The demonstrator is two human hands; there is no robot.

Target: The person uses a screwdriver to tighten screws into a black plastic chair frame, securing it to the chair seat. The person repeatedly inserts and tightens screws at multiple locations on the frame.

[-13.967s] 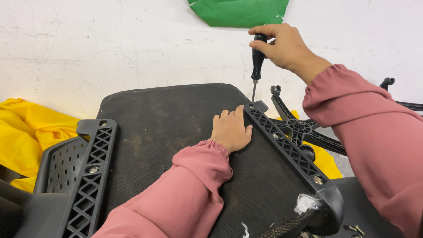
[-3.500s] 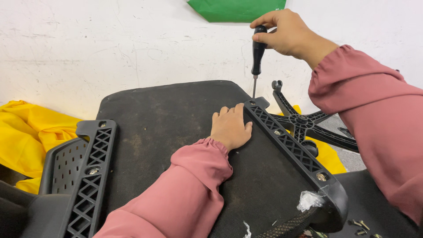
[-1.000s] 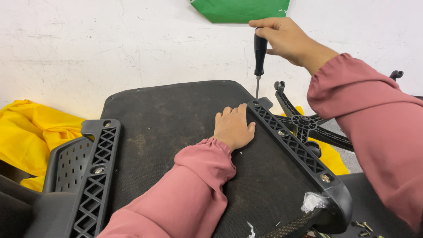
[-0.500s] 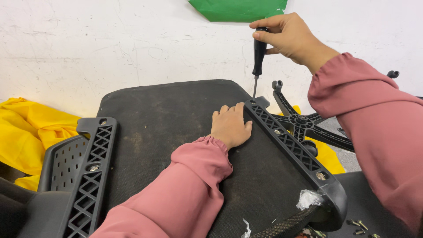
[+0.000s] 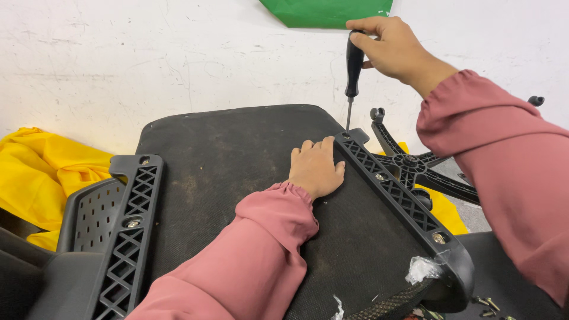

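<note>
Nearest, the left hand (image 5: 315,168) lies flat, fingers spread and holding nothing, on the dark underside of an upturned chair seat (image 5: 237,160), just beside the black lattice bracket (image 5: 396,188) along its right edge. Farther off, the right hand (image 5: 392,48) has its fingers wrapped around the handle of an upright black screwdriver (image 5: 353,70), whose tip meets the bracket's far end, near a black wheel base (image 5: 415,166).

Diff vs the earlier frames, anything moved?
Almost nothing. The right hand still grips the screwdriver upright, tip at the far end of the right armrest bracket; it only shifts slightly around the handle. The left hand stays flat on the seat underside. Chair base unmoved.
</note>
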